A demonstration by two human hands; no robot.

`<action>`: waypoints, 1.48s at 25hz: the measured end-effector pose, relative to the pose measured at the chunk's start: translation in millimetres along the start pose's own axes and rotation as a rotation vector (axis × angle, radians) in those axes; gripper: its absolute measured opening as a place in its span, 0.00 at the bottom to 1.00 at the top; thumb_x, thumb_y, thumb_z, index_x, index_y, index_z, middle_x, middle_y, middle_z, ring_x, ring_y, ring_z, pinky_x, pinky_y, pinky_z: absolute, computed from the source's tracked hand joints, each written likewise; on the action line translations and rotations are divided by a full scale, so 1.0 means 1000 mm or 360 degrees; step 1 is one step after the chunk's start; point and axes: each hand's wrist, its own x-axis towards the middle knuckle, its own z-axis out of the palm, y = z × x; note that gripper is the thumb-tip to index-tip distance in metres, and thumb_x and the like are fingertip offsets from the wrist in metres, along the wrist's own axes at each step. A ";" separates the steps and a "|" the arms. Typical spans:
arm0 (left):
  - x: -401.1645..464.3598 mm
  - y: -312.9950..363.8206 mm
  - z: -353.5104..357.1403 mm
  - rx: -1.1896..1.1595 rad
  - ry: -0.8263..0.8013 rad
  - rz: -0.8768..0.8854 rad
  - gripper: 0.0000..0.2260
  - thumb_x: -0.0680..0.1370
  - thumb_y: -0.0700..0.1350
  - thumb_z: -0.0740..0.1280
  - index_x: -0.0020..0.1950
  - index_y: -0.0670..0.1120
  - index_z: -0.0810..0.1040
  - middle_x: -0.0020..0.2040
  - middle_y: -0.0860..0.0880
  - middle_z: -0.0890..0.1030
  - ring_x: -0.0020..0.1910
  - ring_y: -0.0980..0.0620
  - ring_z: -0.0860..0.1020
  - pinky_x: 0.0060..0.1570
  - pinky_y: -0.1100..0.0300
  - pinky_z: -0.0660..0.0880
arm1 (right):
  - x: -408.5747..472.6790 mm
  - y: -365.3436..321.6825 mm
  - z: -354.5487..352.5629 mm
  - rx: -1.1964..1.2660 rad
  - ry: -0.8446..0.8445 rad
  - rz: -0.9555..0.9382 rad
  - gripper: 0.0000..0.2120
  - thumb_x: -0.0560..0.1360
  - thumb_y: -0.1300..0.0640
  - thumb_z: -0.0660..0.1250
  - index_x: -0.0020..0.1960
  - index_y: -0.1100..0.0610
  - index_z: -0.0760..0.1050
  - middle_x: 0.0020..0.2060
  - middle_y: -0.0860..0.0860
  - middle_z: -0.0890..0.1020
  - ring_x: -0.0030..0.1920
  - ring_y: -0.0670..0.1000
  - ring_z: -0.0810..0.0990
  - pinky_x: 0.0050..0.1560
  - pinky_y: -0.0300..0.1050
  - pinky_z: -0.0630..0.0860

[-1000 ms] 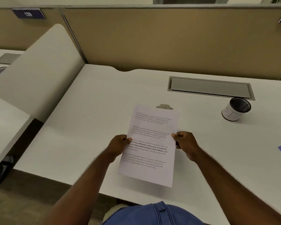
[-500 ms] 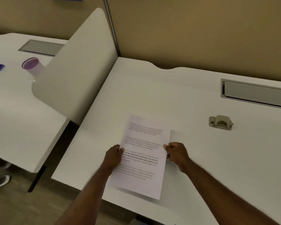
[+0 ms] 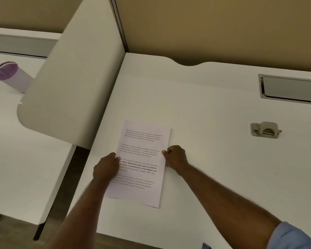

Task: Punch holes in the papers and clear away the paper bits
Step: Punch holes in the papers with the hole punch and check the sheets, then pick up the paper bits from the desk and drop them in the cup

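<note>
Two hands on the papers (image 3: 141, 162), one to each long edge. Left hand (image 3: 106, 168) curled over the left margin, thumb laid on the print, pinching the sheets. Right hand (image 3: 176, 157) closed in a loose fist on the right edge, thumb and fingers nipping the border. Thin, flat, rectangular white sheets with four blocks of small black text, the third partly bold; lying low over the near-left part of the smooth matte white desk (image 3: 205, 108), touching or just above it — cannot tell which. Well off to the right, apart from the sheets: hole punch (image 3: 265, 130), squat, beige-grey, rounded hump on a flat base. Further back, brushed-metal cable hatch (image 3: 291, 89) set flush in the top. Left of the curved white divider (image 3: 74, 83), pale cup (image 3: 11, 76) with purple rim on the neighbouring desk.
</note>
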 end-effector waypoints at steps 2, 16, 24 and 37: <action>-0.002 0.000 -0.001 0.0137 0.0054 0.0004 0.18 0.79 0.58 0.58 0.54 0.43 0.72 0.54 0.43 0.80 0.53 0.41 0.77 0.54 0.47 0.73 | 0.002 0.002 -0.004 -0.0249 0.0048 -0.0034 0.16 0.73 0.50 0.68 0.32 0.57 0.69 0.39 0.59 0.83 0.45 0.60 0.82 0.43 0.45 0.75; -0.103 0.139 0.066 -0.0034 0.0332 0.0727 0.22 0.72 0.57 0.71 0.59 0.45 0.74 0.52 0.46 0.80 0.51 0.42 0.78 0.45 0.49 0.73 | -0.077 0.132 -0.130 -0.0230 0.0344 -0.0616 0.04 0.74 0.51 0.65 0.46 0.50 0.75 0.41 0.45 0.79 0.40 0.45 0.77 0.42 0.41 0.75; -0.191 0.257 0.199 0.0124 0.0064 0.1173 0.33 0.74 0.62 0.65 0.74 0.46 0.64 0.73 0.45 0.66 0.72 0.43 0.64 0.66 0.48 0.65 | -0.099 0.273 -0.270 -0.0117 0.0866 -0.0576 0.08 0.78 0.62 0.60 0.53 0.58 0.78 0.48 0.52 0.80 0.49 0.51 0.79 0.50 0.49 0.79; -0.290 0.362 0.321 0.0239 -0.0010 0.0679 0.51 0.69 0.78 0.46 0.75 0.46 0.28 0.76 0.46 0.28 0.75 0.46 0.29 0.73 0.41 0.34 | -0.086 0.375 -0.364 -0.0713 0.0569 -0.0569 0.20 0.77 0.59 0.61 0.69 0.63 0.68 0.68 0.59 0.71 0.69 0.58 0.68 0.70 0.50 0.62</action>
